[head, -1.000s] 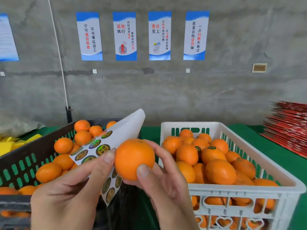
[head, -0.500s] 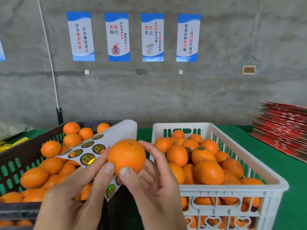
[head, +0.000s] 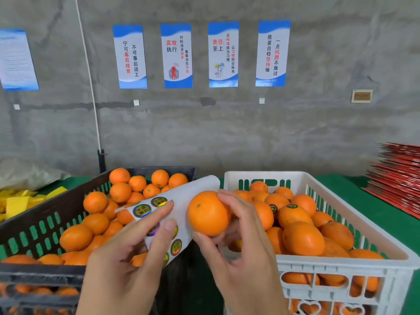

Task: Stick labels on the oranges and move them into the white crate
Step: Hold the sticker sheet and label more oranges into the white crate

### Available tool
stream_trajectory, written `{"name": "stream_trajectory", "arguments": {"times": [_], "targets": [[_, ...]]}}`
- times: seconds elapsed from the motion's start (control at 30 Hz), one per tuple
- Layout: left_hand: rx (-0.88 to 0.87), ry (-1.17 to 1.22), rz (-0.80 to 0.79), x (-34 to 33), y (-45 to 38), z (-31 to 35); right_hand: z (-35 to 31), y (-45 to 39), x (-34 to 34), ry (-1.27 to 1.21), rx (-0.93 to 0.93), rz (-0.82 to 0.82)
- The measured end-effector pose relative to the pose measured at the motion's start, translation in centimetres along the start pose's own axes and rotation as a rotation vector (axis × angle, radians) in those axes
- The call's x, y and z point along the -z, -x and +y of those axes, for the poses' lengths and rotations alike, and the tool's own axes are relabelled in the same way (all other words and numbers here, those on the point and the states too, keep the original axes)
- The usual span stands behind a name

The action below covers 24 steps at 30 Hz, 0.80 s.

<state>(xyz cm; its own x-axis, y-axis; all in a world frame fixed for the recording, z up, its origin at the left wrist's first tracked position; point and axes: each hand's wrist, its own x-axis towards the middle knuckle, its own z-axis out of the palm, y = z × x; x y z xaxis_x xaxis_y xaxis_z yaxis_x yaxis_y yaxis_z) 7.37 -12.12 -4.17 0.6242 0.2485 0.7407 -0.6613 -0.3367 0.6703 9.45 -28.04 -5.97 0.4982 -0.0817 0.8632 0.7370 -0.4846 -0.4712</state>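
Observation:
My right hand [head: 241, 253] grips an orange [head: 208, 213] in its fingertips, held between the two crates. My left hand [head: 127, 264] pinches a white label sheet [head: 181, 201] carrying several round shiny labels, with the thumb lying across some of them. The sheet touches the orange's left side. No label shows on the visible face of the held orange. The white crate [head: 341, 267] on the right holds many oranges, a few with dark round labels on top. The dark crate [head: 34, 228] on the left is full of oranges without visible labels.
A green cloth [head: 354, 192] covers the table. Yellow pieces [head: 20, 201] lie at the far left beside a grey bag. A stack of red sheets [head: 400, 178] sits at the far right. Behind stands a concrete wall with blue posters.
My right hand has turned the orange and shifted it right toward the white crate. My left thumb came off the orange and now lies on the label sheet.

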Motion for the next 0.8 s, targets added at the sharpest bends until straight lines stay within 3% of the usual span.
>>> {"name": "stream_trajectory", "arguments": {"times": [0.2, 0.33, 0.43, 0.53, 0.6, 0.8], "targets": [[0.052, 0.095, 0.165, 0.1, -0.6, -1.8, 4.5, -5.6, 3.0, 0.474, -0.153, -0.018], [0.147, 0.208, 0.146, 0.6, -0.7, -2.1, 4.6, -8.6, 3.3, 0.692, -0.274, -0.121], [0.172, 0.3, 0.125, 1.0, -0.9, -1.7, 3.2, -7.9, 2.3, 0.356, -0.23, -0.101], [0.219, 0.373, 0.067, 1.5, -1.0, -1.5, 0.8, -6.8, -0.1, -0.274, -0.416, -0.283], [0.239, 0.391, 0.004, 2.0, -1.3, -1.1, -0.2, -6.6, -1.5, -0.553, -0.556, -0.361], [0.214, 0.192, 0.017, 3.5, -1.9, -0.4, -1.4, -6.0, -2.4, -0.743, -0.553, -0.379]]}}
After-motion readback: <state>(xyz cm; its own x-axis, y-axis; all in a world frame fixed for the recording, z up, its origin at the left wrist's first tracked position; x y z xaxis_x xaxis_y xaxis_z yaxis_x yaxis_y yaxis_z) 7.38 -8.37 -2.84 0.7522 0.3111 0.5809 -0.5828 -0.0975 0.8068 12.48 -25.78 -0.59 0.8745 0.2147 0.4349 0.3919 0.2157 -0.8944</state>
